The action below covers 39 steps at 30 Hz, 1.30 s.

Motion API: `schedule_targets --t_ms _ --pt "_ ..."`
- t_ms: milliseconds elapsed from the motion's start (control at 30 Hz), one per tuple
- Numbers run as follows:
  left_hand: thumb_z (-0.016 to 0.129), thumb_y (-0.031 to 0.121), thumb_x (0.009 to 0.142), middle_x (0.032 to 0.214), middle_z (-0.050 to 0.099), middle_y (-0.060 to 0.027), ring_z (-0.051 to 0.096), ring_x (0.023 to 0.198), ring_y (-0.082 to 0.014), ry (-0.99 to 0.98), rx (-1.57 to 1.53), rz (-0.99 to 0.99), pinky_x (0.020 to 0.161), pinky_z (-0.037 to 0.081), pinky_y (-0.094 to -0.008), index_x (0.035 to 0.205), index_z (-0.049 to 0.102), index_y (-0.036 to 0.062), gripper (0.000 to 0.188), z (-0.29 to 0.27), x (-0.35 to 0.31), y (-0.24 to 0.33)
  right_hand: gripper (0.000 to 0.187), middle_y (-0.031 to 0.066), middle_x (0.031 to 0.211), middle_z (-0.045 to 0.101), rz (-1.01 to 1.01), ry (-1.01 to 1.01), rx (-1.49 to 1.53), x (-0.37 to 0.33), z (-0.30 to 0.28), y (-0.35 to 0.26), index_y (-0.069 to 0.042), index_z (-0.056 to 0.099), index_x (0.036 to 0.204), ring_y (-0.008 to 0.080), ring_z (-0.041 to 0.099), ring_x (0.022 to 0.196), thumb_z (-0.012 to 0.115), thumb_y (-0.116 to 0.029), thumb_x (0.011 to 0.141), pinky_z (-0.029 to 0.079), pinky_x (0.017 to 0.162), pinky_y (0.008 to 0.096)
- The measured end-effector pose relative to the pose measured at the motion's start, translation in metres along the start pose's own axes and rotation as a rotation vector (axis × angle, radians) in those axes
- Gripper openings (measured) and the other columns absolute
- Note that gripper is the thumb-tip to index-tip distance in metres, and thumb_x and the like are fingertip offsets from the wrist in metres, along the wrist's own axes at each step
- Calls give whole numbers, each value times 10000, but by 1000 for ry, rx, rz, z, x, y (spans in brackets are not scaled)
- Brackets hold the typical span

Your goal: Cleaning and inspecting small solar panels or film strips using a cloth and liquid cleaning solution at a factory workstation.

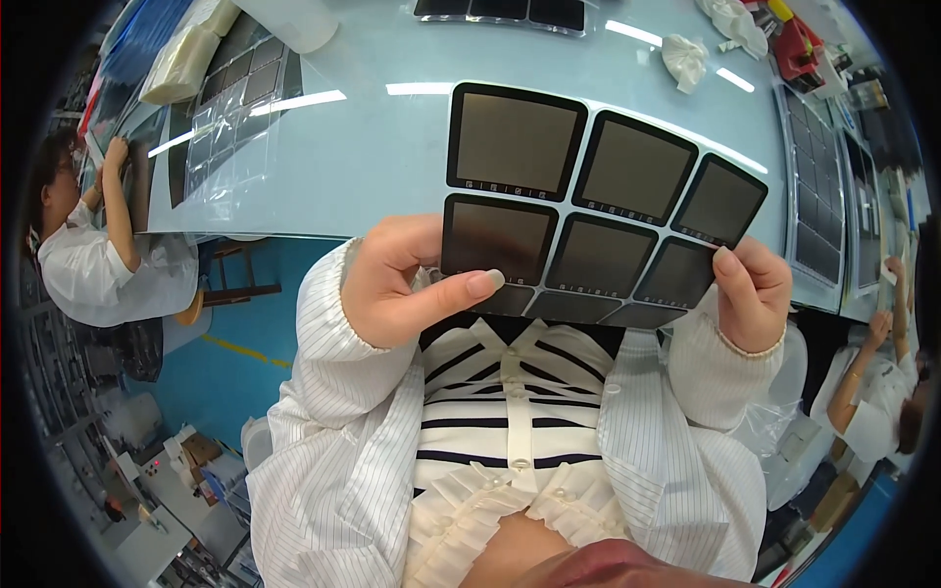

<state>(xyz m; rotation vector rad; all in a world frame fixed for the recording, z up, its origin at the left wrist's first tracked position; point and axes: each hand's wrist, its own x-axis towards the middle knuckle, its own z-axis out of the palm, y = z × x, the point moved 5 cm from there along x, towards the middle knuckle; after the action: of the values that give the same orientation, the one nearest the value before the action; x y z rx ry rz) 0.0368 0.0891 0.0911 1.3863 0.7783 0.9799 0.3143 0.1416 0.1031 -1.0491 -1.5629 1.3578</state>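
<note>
Between my two hands I hold up a sheet of dark, black-framed panels point(588, 206), set in rows with pale gaps between them. It is tilted, its lower rows bending away toward my body. My left hand point(412, 284) grips the left edge, thumb lying across a lower panel and fingers hidden behind. At the right edge my right hand point(753, 294) pinches the sheet between thumb and fingers. Small light marks run along the bottom of each panel.
A glossy pale table point(363, 147) lies beyond the sheet. Similar panel sheets point(814, 186) lie on the right, with another dark sheet point(500, 12) at the far edge. Crumpled white paper point(684, 64) rests nearby. One co-worker point(108, 235) sits left, another point(872, 382) right.
</note>
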Motion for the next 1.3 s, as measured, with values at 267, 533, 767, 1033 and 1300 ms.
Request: schedule_targets --t_ms 267,533,767,1033,1300 --pt "594 59 849 846 660 -89 567 661 -113 76 74 65 613 442 -231 1046 621 -28 217 6 -1 0 125 25 761 600 -11 -5 21 0 -10 3 51 616 850 55 462 648 569 -63 870 344 625 202" --pt "604 57 839 827 661 -106 586 645 -137 86 168 136 610 458 -242 1011 635 -17 190 10 -2 5 154 5 677 571 0 103 9 2 -8 3 46 637 815 57 448 604 635 -108 830 335 570 204" --pt "603 49 831 804 660 -100 598 640 -147 58 183 107 596 462 -239 1009 633 -21 194 10 -1 8 170 5 671 568 5 102 -1 -1 -7 2 45 626 791 58 446 597 646 -121 824 332 563 205" --pt "593 49 836 847 659 -120 600 650 -151 49 184 132 605 463 -241 1012 628 -30 196 10 -2 12 178 6 664 570 -5 101 -9 -2 -5 -3 47 631 791 57 444 581 651 -128 819 328 549 209" --pt "582 40 822 874 663 -114 588 671 -136 48 157 75 634 455 -234 997 628 -40 198 -1 -9 11 167 19 695 568 -14 -25 -34 -2 6 -13 43 602 766 63 435 607 600 -104 845 332 583 221"
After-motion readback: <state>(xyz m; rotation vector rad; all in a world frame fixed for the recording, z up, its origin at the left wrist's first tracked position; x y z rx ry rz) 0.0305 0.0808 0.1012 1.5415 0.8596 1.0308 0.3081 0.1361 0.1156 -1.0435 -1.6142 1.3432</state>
